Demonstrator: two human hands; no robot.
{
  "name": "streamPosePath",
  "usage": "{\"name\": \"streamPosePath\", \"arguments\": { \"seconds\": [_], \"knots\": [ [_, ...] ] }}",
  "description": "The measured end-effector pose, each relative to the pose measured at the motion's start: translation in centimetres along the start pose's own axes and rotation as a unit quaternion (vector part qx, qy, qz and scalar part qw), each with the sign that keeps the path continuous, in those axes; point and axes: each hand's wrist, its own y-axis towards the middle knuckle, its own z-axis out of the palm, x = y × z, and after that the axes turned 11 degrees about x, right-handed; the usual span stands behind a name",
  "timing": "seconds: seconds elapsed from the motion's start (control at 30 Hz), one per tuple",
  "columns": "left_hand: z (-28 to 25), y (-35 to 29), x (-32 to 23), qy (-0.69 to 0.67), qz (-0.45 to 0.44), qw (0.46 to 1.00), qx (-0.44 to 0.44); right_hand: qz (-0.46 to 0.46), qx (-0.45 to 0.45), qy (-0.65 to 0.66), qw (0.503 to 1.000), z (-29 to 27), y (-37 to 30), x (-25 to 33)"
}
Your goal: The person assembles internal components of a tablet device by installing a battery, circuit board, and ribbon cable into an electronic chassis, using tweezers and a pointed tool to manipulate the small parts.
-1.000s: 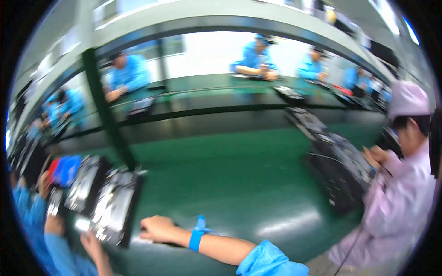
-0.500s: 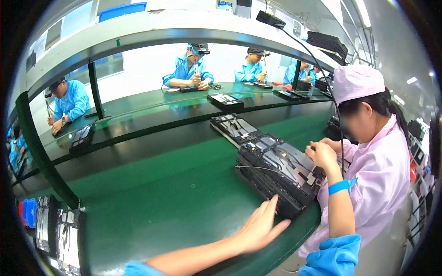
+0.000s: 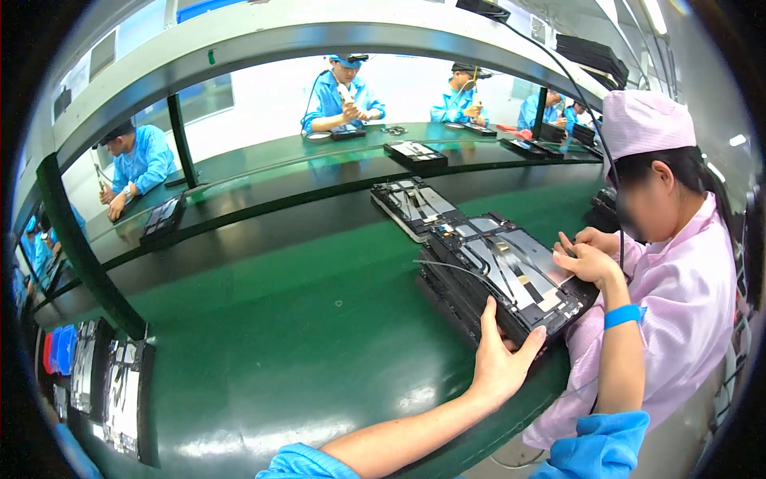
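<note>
A stack of black trays (image 3: pixel 459 307) stands before me at the right. The uppermost tray carries an opened flat electronic device (image 3: pixel 511 267) with silver plates, ribbon cables and a loose grey wire. My left hand (image 3: pixel 504 355) grips that tray's near corner, the thumb at the front and the other fingers along its left side. My right hand (image 3: pixel 594 263), below a blue wristband (image 3: pixel 622 317), is over the far right end of the device. Its thumb and a finger look apart; the rest are hidden. A similar opened device (image 3: pixel 415 203) lies just beyond the stack.
A co-worker in pink (image 3: pixel 658 271) stands close at the right, one hand (image 3: pixel 600 238) beside mine. More trays (image 3: pixel 124 403) and blue bins (image 3: pixel 65 349) are at the left. A dark post (image 3: pixel 88 247) rises from the green bench (image 3: pixel 263 343); a black cable (image 3: pixel 586 96) hangs overhead.
My left hand has closed around the top tray's corner, and that tray now sits shifted to the right over the stack. The right hand's fingers have spread from a pinch. My view has turned slightly.
</note>
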Motion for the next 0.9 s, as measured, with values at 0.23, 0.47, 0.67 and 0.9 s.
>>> {"name": "streamPosePath", "arguments": {
  "seconds": [0.23,0.47,0.67,0.9],
  "knots": [
    [-6.7,-7.6,-3.6,0.015,0.089,0.996,0.023,-0.111,-0.063,0.060,0.990,4.1,-5.2,6.0],
    [-16.5,-25.7,-5.5,0.332,-0.072,0.940,-0.023,-0.215,0.268,0.182,0.921,17.4,-13.3,15.3],
    [-17.7,-34.8,-1.7,0.433,-0.149,0.880,-0.126,-0.289,0.413,0.140,0.852,23.3,-15.4,17.1],
    [-18.0,-36.3,0.4,0.513,-0.006,0.848,-0.135,-0.304,0.132,-0.048,0.942,22.3,-10.9,24.3]
  ]
}}
